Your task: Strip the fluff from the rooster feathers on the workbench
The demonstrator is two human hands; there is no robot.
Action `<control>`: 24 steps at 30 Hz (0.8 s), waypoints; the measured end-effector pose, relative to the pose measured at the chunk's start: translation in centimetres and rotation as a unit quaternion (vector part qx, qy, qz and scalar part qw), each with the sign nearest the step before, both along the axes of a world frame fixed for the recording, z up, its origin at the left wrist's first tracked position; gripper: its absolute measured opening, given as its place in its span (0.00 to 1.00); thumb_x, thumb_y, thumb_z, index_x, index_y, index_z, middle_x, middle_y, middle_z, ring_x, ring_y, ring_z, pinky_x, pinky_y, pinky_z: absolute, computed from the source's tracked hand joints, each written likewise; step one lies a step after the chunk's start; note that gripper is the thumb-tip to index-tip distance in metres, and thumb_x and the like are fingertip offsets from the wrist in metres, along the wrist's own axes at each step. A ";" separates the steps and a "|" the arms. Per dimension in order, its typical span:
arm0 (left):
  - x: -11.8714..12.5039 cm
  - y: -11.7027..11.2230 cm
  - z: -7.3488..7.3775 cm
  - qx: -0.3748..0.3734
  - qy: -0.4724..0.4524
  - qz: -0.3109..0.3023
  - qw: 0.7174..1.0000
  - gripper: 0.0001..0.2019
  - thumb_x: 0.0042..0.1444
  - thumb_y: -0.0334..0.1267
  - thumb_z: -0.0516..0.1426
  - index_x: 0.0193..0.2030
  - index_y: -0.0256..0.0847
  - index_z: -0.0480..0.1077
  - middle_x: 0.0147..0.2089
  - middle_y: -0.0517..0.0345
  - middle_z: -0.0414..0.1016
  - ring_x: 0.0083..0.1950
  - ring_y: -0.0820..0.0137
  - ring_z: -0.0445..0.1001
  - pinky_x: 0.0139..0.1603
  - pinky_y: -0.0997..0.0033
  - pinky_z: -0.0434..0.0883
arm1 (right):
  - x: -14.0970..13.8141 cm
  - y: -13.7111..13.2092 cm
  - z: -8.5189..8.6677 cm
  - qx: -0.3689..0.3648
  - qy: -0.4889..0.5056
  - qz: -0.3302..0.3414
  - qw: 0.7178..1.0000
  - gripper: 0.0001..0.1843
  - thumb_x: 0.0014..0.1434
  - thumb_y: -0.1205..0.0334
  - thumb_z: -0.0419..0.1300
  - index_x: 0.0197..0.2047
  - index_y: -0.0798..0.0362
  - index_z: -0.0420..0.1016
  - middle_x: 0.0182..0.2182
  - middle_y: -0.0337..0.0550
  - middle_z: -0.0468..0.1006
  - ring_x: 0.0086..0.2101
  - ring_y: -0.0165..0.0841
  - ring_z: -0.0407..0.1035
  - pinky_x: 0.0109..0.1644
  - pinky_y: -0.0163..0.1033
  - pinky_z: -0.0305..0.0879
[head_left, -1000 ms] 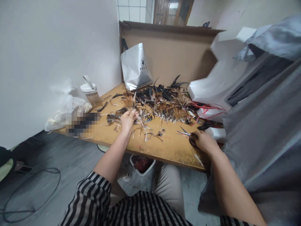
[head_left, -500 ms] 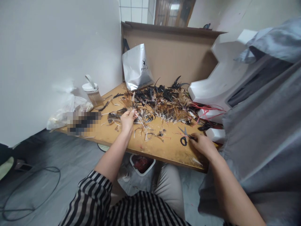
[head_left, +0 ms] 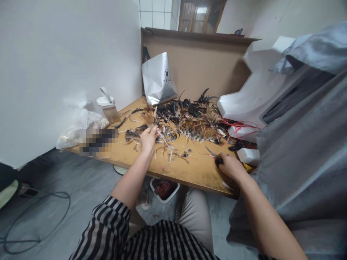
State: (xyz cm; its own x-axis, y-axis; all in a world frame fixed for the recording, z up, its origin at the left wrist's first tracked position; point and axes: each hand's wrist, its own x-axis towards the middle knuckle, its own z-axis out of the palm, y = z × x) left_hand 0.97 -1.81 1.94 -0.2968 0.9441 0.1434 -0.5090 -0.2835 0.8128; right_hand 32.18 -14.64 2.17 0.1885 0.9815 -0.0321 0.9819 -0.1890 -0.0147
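Note:
My left hand [head_left: 148, 140] is closed in a pinch on a small bunch of brown feathers [head_left: 148, 118], whose tips fan out above the fingers and pale quills stick out to the right. Over the right part of the table, my right hand [head_left: 231, 167] is closed round the dark handles of a pair of scissors [head_left: 211, 151]. The blades lie together and point up and left. Loose feather scraps [head_left: 184, 154] are strewn between the two hands. Behind them, a wide heap of brown and black feathers [head_left: 196, 128] covers the back of the table.
A silver bag [head_left: 158, 79] stands against the cardboard [head_left: 206, 68] at the back. On the left are a lidded cup [head_left: 108, 108] and a plastic bag [head_left: 78, 131]. Red strings [head_left: 238, 126] hang by white foam [head_left: 233, 104]. Below the wooden table [head_left: 151, 166] sits a white bin [head_left: 172, 196].
The scissors' blades have come together, and my right hand has closed further round the handles. My left hand keeps its hold on the feathers, while the view has shifted slightly.

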 end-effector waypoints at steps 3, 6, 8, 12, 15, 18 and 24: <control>-0.1 0.0 0.1 -0.003 -0.001 0.006 1.000 0.10 0.40 0.38 0.61 0.27 0.32 0.69 0.25 0.57 0.70 0.25 0.79 0.69 0.27 0.80 0.66 | 0.8 -0.4 -0.5 0.046 0.096 0.003 0.994 0.21 0.46 0.65 0.54 0.46 0.55 0.67 0.35 0.50 0.73 0.36 0.36 0.67 0.39 0.37 0.59; -0.1 0.0 0.2 -0.013 -0.002 0.006 1.000 0.10 0.40 0.38 0.61 0.26 0.32 0.69 0.25 0.57 0.70 0.25 0.79 0.69 0.26 0.80 0.66 | 0.8 -1.3 -0.6 0.078 0.339 0.004 0.938 0.23 0.49 0.58 0.54 0.49 0.56 0.63 0.35 0.49 0.73 0.33 0.34 0.68 0.35 0.37 0.61; 0.1 0.0 0.2 -0.014 -0.003 0.006 1.000 0.10 0.39 0.38 0.61 0.26 0.32 0.69 0.25 0.57 0.70 0.25 0.79 0.69 0.26 0.80 0.66 | 0.2 -2.0 -0.6 0.105 0.510 0.026 0.853 0.23 0.52 0.52 0.50 0.50 0.54 0.61 0.40 0.50 0.72 0.35 0.34 0.68 0.32 0.36 0.62; 0.6 0.1 0.2 -0.010 -0.007 0.007 1.000 0.10 0.39 0.39 0.61 0.25 0.33 0.68 0.24 0.58 0.70 0.24 0.79 0.68 0.26 0.80 0.66 | -2.8 -2.6 -0.5 0.119 0.705 0.066 0.696 0.17 0.54 0.52 0.48 0.45 0.49 0.63 0.43 0.47 0.68 0.37 0.31 0.65 0.31 0.34 0.60; 1.0 0.2 -0.1 -0.013 -0.003 0.008 1.000 0.10 0.40 0.39 0.61 0.25 0.33 0.68 0.24 0.58 0.70 0.24 0.79 0.69 0.26 0.80 0.66 | -6.0 -2.2 -0.5 0.076 0.793 0.069 0.601 0.16 0.54 0.52 0.48 0.44 0.47 0.64 0.37 0.43 0.69 0.27 0.26 0.61 0.26 0.32 0.56; 1.2 0.3 -0.3 -0.006 0.003 0.012 1.000 0.10 0.40 0.39 0.60 0.26 0.33 0.68 0.25 0.58 0.70 0.24 0.79 0.69 0.26 0.80 0.66 | -9.1 -1.7 -0.1 0.011 0.866 0.084 0.492 0.17 0.52 0.52 0.50 0.45 0.47 0.65 0.30 0.38 0.68 0.18 0.21 0.48 0.21 0.28 0.49; 1.3 0.3 -0.3 -0.011 0.027 0.028 0.999 0.10 0.41 0.39 0.59 0.25 0.33 0.68 0.25 0.58 0.70 0.24 0.79 0.69 0.26 0.80 0.67 | -13.5 -0.9 1.4 -0.090 0.918 0.107 0.371 0.17 0.48 0.55 0.57 0.43 0.47 0.64 0.29 0.33 0.68 0.15 0.17 0.34 0.16 0.25 0.37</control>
